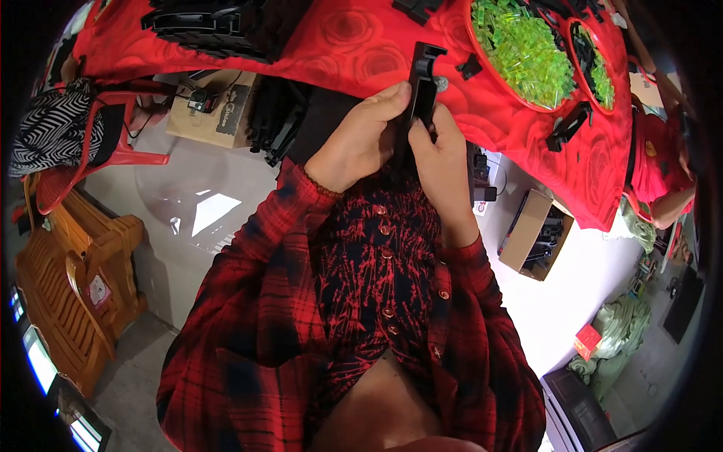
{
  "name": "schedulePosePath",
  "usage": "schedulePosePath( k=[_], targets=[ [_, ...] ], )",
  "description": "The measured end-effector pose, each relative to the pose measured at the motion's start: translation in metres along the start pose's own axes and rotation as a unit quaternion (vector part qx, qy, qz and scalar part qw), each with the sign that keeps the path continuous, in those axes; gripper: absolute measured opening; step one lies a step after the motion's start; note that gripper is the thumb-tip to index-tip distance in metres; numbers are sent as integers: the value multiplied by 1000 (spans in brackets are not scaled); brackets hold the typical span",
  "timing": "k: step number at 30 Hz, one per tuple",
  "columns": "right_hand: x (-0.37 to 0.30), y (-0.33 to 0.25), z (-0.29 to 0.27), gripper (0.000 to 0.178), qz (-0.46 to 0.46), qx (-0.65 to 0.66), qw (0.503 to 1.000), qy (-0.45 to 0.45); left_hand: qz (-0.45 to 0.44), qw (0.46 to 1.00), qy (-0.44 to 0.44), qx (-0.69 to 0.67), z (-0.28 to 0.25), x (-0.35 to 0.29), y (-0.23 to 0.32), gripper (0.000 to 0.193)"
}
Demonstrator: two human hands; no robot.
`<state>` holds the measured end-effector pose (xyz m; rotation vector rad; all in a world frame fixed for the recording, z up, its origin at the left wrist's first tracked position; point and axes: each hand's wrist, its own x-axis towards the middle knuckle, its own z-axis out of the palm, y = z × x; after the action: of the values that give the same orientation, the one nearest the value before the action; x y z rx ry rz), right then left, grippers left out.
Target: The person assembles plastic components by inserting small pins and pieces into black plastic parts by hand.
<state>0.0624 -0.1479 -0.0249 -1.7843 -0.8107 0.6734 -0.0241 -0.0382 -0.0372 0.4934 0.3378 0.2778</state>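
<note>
Between my two hands is a long, narrow black plastic part (424, 89), held upright near the front of the red-covered table (360, 30). Its top end has a notched, hook-like shape, and the lower end is hidden by my fingers. My left hand (367, 134) is wrapped on its left side with the thumb lying along it. On the other side my right hand (441, 154) pinches it, thumb against its face. A small greyish piece (441, 83) and a small black piece (469, 68) lie on the cloth just beyond.
Bright green translucent pieces (523, 53) fill a red basin (488, 71) at right; a smaller basin (607, 108) stands beside it. Stacked black parts (218, 30) are at far left. Cardboard boxes (527, 232) sit below the table. A wooden bench (71, 294) stands left. Another person (666, 177) is at right.
</note>
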Motion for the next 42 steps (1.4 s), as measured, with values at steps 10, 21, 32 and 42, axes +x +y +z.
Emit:
schedulePosePath(
  k=[10, 21, 32, 42],
  targets=[
    [-4, -25, -4, 44, 22, 84, 996, -24, -111, 968, -75, -210, -23, 11, 1, 53],
    [-5, -23, -4, 41, 16, 196, 980, -21, -94, 958, -100, -252, -36, 16, -2, 53],
    [-4, -24, -2, 40, 15, 218, 976, -9, -64, 977, 44, -199, -12, 12, 3, 42],
    [-7, -18, 6, 34, 9, 39, 998, 37, -64, 992, 11, -104, -8, 3, -2, 43]
  ],
)
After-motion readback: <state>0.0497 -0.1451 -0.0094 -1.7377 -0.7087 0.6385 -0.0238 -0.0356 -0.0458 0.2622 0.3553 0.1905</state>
